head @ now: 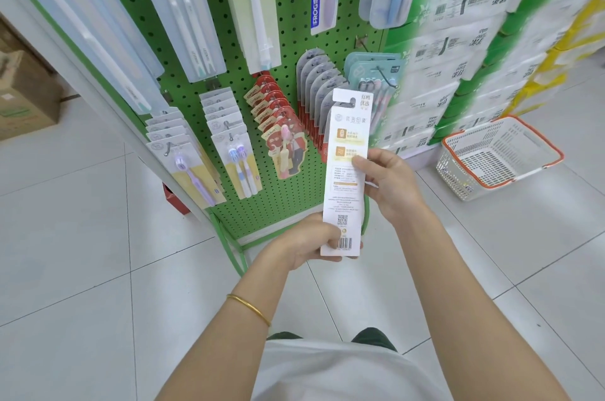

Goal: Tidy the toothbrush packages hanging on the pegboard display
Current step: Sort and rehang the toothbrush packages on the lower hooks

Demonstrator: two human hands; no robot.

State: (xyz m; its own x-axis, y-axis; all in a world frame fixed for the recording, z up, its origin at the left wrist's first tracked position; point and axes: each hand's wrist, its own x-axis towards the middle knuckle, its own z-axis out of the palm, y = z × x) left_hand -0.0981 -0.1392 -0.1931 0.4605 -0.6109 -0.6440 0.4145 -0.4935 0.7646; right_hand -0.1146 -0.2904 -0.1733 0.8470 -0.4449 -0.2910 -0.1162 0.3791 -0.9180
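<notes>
A long white toothbrush package (347, 151) stands upright in front of the green pegboard (281, 50), its printed back with barcode facing me. My left hand (307, 243) grips its bottom end. My right hand (389, 181) pinches its right edge at mid-height. Behind it, rows of packages hang on pegs: grey-and-red ones (319, 86), teal ones (376, 73), red ones (271, 109), and white ones with purple brushes (229, 132).
Stacked packs of tissue (458, 40) rise to the right of the board. A white basket with an orange rim (497, 158) sits on the tiled floor. A cardboard box (23, 96) stands at far left. Long packages (183, 7) hang higher up.
</notes>
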